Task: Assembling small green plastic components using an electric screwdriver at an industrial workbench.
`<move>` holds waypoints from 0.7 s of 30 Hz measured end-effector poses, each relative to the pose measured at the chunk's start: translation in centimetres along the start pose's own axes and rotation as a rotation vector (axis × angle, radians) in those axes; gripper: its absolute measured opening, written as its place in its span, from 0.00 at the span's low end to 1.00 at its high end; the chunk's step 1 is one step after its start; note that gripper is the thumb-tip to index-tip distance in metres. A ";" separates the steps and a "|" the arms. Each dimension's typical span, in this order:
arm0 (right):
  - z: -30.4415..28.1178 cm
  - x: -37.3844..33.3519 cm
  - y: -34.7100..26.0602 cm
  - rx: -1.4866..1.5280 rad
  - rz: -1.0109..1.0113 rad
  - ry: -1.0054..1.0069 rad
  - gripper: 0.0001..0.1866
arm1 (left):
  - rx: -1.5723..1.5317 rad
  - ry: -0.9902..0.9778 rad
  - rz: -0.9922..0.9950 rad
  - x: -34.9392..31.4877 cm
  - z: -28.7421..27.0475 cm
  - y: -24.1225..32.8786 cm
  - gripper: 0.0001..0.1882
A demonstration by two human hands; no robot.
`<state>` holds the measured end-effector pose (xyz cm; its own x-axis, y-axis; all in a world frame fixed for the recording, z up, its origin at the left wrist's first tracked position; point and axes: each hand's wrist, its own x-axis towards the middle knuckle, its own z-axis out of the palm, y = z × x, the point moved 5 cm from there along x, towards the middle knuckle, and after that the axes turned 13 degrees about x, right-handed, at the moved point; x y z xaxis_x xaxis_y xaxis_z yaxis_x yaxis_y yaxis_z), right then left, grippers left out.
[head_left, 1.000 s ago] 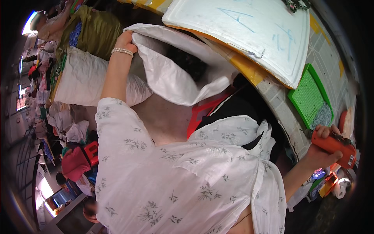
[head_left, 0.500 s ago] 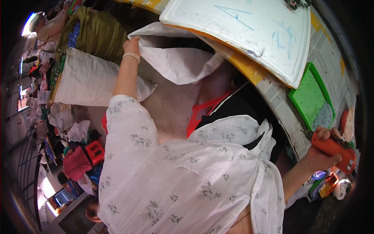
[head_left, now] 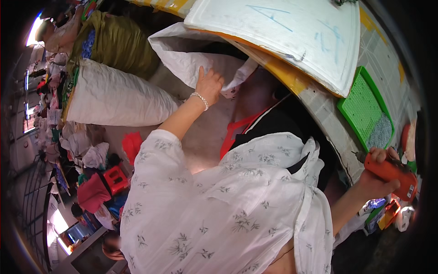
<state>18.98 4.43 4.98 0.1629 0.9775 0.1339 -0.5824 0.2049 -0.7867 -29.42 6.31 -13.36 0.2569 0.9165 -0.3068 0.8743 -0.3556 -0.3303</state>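
Right grip on tool, open sack partly hidden

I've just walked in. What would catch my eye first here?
Probably the large, white rectangular board with blue marks at the top, and the bright green perforated plastic tray to its lower right, with small grey bits at its lower end. At far right, the right hand grips an orange-red handheld tool. Near centre, the left hand, with a white beaded bracelet, appears in front of a white open-mouthed sack.
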 end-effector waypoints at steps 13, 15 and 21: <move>-1.0 -1.3 -0.3 0.003 -0.044 -0.010 0.43 | -0.270 0.349 -0.153 3.9 -6.2 -2.4 0.02; -0.9 -1.4 -0.5 -0.023 -0.060 -0.006 0.43 | -0.285 0.363 -0.146 4.2 -7.3 -2.3 0.02; -1.4 -1.6 -1.0 -0.040 -0.076 0.017 0.43 | -0.368 0.343 -0.072 4.0 -8.9 0.6 0.05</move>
<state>20.36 2.57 4.69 0.2196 0.9580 0.1844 -0.5356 0.2764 -0.7979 -24.20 11.44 -6.86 0.2575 0.9656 0.0364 0.9660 -0.2582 0.0154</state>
